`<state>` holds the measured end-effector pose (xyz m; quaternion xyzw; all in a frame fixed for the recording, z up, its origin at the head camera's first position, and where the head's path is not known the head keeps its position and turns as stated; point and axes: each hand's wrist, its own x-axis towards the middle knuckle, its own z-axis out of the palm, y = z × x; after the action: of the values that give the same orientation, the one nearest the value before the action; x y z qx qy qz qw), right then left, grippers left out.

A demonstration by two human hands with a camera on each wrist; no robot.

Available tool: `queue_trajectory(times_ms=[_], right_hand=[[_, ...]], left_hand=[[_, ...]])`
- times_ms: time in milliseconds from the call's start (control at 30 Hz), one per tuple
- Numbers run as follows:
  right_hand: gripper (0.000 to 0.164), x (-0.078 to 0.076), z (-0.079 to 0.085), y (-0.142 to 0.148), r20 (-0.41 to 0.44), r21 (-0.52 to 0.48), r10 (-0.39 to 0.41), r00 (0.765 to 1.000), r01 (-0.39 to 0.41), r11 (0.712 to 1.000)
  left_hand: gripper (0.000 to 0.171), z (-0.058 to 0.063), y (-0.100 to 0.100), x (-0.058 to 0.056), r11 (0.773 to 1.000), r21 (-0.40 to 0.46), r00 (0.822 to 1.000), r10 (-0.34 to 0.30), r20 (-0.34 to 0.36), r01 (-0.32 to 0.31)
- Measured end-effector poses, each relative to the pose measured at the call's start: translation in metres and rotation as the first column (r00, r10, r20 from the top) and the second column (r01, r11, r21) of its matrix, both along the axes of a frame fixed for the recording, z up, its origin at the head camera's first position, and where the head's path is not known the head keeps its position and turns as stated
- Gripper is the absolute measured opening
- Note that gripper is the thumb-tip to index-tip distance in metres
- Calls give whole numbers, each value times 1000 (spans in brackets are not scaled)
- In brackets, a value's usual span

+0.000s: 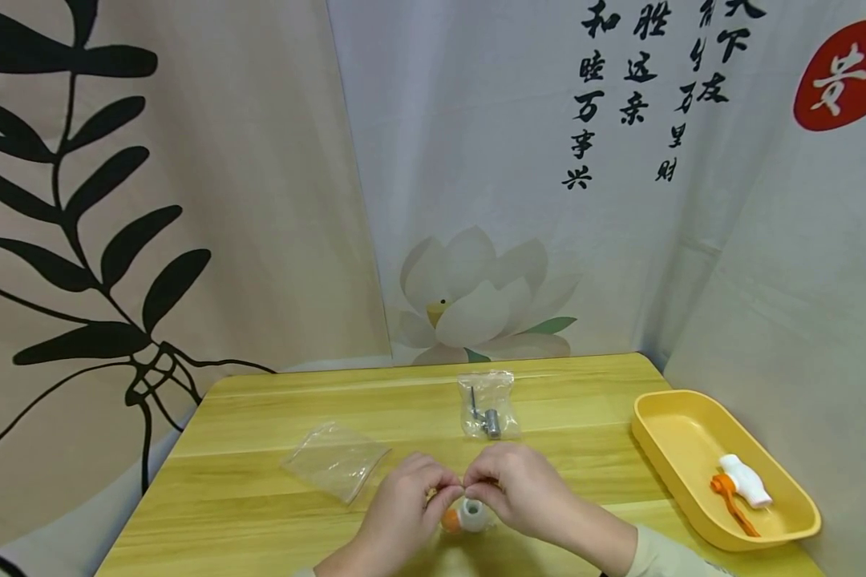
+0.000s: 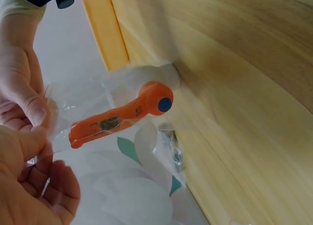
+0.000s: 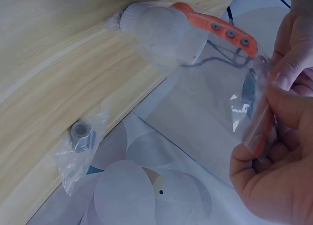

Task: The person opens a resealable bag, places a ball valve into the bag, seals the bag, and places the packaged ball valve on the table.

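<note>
Both hands meet at the top edge of a clear plastic bag (image 3: 234, 88). The thumb and fingers of my left hand (image 1: 404, 509) pinch one side of the edge, and my right hand (image 1: 523, 489) pinches it close beside them. Inside the bag is a white plastic tap (image 3: 159, 32) with an orange lever handle (image 2: 120, 117). A blue round cap (image 2: 165, 104) marks the handle's pivot in the left wrist view. The tap hangs below the hands, low over the table, and the hands partly cover it in the head view.
A flat clear bag (image 1: 337, 462) lies left of the hands on the wooden table (image 1: 245, 497). Beyond them lies a bag of metal parts (image 1: 489, 405). At right, a yellow tray (image 1: 667, 457) holds another white tap (image 1: 746, 481) with an orange lever. Printed curtains hang behind.
</note>
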<state>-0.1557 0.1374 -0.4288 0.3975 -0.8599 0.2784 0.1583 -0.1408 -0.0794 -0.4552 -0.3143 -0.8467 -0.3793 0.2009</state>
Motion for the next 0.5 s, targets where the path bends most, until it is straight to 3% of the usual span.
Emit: queue_trajectory(times_ms=[233,367,500], right_hand=[[11,3,0,3,50,3,-42,998,42,999],[11,3,0,2,70,15,-66,995,65,998],[8,1,0,-1,45,6,-24,999,24,1000]], left_hand=[[6,3,-6,2,998,-51,990,51,131,-45],[11,1,-8,2,999,5,991,45,126,-46],[10,0,-7,2,999,48,997,6,78,-10]])
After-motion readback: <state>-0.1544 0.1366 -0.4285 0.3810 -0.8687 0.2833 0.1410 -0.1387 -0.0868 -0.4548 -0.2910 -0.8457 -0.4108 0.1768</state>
